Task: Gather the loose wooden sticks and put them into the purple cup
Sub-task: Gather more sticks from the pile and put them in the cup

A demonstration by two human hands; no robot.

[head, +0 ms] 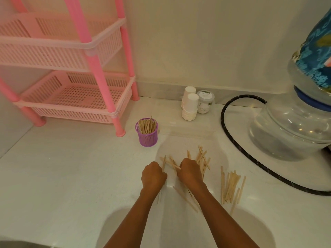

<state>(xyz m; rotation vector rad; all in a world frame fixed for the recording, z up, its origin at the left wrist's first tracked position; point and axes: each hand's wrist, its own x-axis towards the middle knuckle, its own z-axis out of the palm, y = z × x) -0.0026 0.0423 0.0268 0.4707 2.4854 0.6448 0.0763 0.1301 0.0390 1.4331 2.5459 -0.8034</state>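
Head view: I'm clamping my left hand (154, 176) and right hand (189, 171) around loose sticks (203, 159); squaring their ends should ease loading the purple cup (146, 136).

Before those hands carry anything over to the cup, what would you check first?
1. Cup upright: ok, it stands upright, beyond the hands and to their left.
2. Room in cup: cannot tell; it already looks quite full.
3. Grip: ok; left hand and right hand are both curled on sticks of the middle pile.
4. How many are held: cannot tell; the fists hide that.
5. Path to cup: ok; only bare surface lies between.
6. All gathered: not ok; the right pile lies untouched.
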